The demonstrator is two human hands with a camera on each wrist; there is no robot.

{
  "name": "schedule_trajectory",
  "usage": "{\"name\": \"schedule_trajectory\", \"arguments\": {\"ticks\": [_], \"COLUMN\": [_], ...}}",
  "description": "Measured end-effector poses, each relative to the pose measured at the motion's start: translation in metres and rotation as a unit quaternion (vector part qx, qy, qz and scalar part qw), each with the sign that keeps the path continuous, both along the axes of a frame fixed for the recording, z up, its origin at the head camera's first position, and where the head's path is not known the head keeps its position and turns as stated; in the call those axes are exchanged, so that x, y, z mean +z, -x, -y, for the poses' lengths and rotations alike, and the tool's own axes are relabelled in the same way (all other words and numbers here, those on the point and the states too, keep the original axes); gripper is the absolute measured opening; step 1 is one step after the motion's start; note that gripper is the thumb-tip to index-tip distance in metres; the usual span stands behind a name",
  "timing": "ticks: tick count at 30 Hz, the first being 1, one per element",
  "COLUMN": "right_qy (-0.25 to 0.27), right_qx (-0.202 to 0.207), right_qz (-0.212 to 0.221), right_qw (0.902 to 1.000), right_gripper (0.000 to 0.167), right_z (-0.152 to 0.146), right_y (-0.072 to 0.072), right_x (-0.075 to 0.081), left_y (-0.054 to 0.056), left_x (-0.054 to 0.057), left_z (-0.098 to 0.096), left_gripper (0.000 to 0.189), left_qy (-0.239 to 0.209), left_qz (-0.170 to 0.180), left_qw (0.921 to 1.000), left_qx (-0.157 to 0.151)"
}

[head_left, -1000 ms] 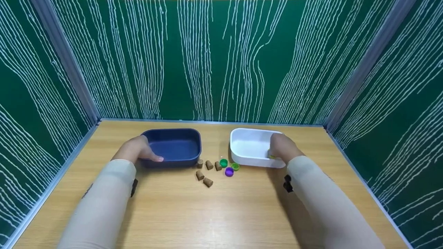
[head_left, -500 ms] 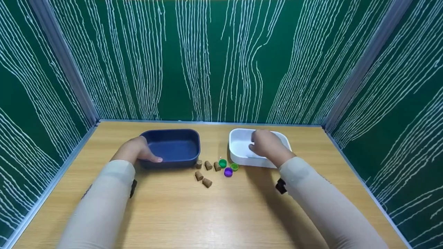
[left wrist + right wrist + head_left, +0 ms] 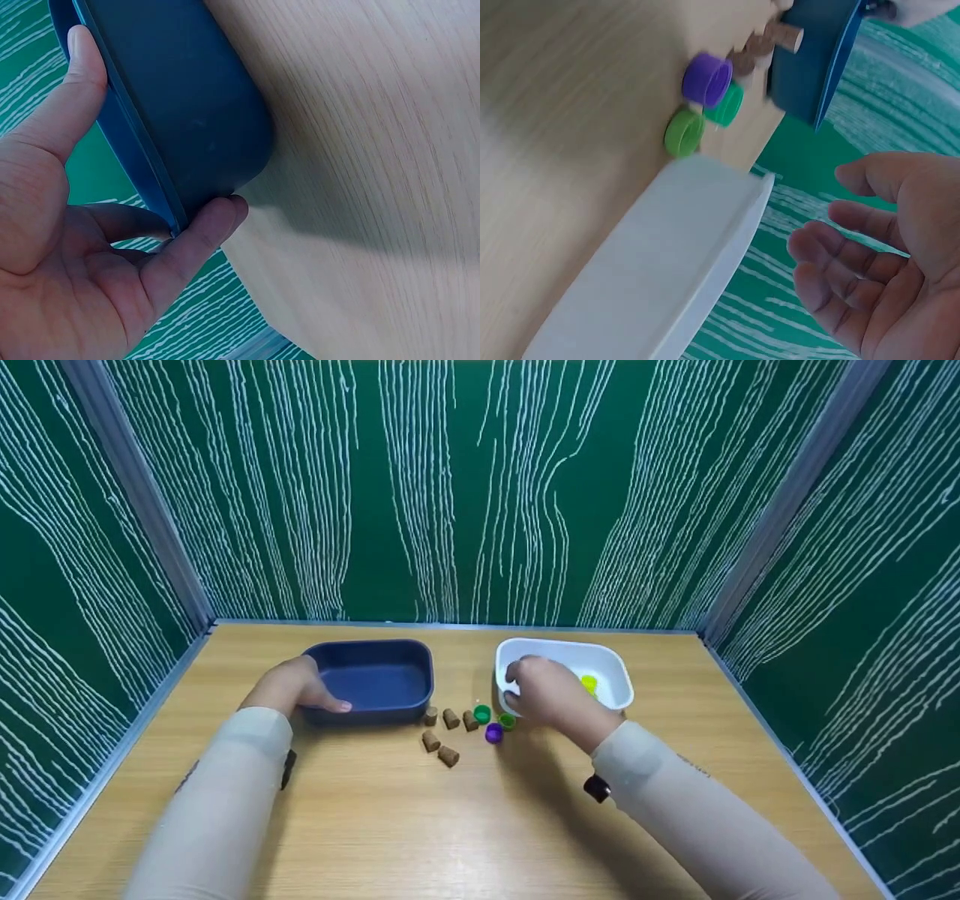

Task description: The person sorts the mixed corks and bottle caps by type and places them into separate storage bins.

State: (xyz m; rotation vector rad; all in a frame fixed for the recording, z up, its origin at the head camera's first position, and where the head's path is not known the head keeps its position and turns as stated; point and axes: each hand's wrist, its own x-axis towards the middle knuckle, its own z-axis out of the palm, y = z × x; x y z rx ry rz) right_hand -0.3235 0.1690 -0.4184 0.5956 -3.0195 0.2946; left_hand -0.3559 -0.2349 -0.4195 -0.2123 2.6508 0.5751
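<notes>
My left hand (image 3: 304, 684) grips the left corner of a navy blue plastic bin (image 3: 380, 718); in the left wrist view the thumb lies over the rim and the fingers against the end wall. My right hand (image 3: 551, 690), fingers loosely bent and holding nothing, hovers over the left part of a white bin (image 3: 611, 671). Bright yellow pieces (image 3: 589, 684) lie inside that bin, partly behind the hand. By its near left corner sit a green bottle cap (image 3: 482, 714), a purple bottle cap (image 3: 493, 733) and a lime green bottle cap (image 3: 684, 133).
Several brown corks (image 3: 450, 718) lie between the two bins, two of them nearer the front. The wooden table (image 3: 405, 825) is enclosed at the back and sides by green panels (image 3: 495, 510) with white wavy lines.
My right hand has moved left across the white bin, from its right end to above its left side. Yellow pieces now show in that bin. My left hand has stayed on the navy bin.
</notes>
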Motion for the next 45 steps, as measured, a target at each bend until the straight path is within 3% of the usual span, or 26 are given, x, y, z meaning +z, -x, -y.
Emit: {"name": "schedule_trajectory", "arguments": {"ticks": [8, 17, 23, 34, 40, 45], "right_qy": [0.004, -0.014, -0.006, 0.007, 0.010, 0.000], "right_qx": [0.061, 0.032, 0.055, 0.035, 0.080, 0.066], "right_qz": [-0.031, 0.041, 0.039, 0.075, 0.051, 0.056], "right_qw": [0.9976, 0.9986, 0.9977, 0.9966, 0.9955, 0.9963], "right_gripper": [0.011, 0.034, 0.031, 0.020, 0.008, 0.011], "right_z": [0.013, 0.022, 0.023, 0.027, 0.027, 0.026], "right_y": [-0.011, -0.014, -0.016, -0.010, -0.010, -0.008], "right_x": [-0.017, -0.034, -0.046, -0.059, -0.065, -0.066], "left_y": [-0.003, -0.002, 0.000, 0.000, -0.001, 0.003], "left_x": [0.005, 0.004, 0.003, 0.004, 0.001, 0.000], "left_z": [-0.001, -0.001, 0.001, 0.002, 0.004, 0.002], "left_gripper": [0.131, 0.134, 0.133, 0.133, 0.129, 0.130], "left_qy": [-0.002, -0.001, -0.002, 0.007, 0.019, 0.021], "left_qz": [0.004, 0.006, 0.009, 0.011, 0.011, 0.003], "left_qw": [1.0000, 0.9999, 1.0000, 0.9999, 0.9997, 0.9997], "left_qx": [-0.006, -0.010, -0.004, -0.009, -0.005, -0.014]}}
